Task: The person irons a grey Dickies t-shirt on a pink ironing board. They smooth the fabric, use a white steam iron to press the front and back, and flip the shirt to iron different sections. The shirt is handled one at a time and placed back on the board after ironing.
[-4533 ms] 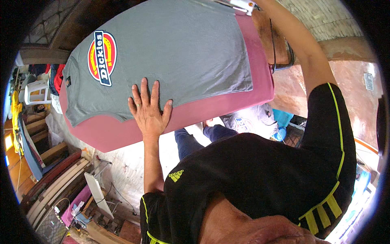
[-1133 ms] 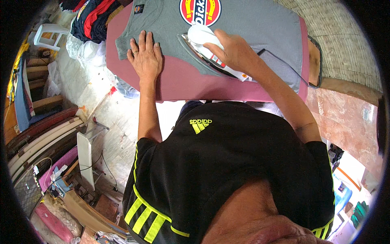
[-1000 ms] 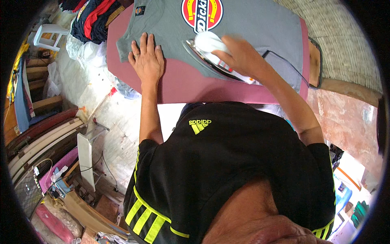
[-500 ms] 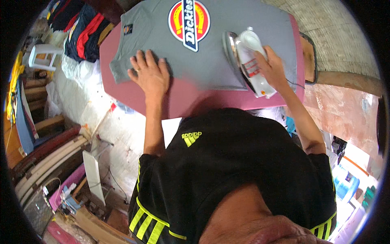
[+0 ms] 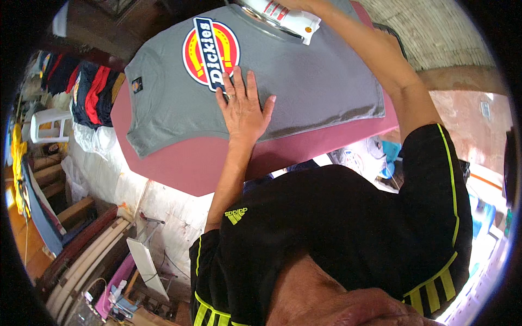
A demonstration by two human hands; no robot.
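Note:
A grey T-shirt (image 5: 326, 81) with a round red, yellow and blue printed emblem (image 5: 211, 54) lies spread on a maroon padded ironing table (image 5: 179, 168). My left hand (image 5: 242, 111) rests flat on the shirt, fingers spread, with its fingertips at the lower edge of the emblem. At the far edge of the view, a white iron (image 5: 283, 17) is on the shirt, right of the emblem. My right hand (image 5: 298, 4) is on the iron's handle, partly cut off by the top of the picture.
Stacked folded dark and red clothes (image 5: 98, 95) lie to the left, near a white plastic stool (image 5: 50, 126) and white plastic bags (image 5: 93, 140). Rolls and boards (image 5: 87, 255) line the lower left. Further cloth items (image 5: 364, 155) sit below the table's near edge.
My right hand has pushed the iron away toward the far side. My left hand has moved right across the shirt to the emblem. The whole view has shifted as well.

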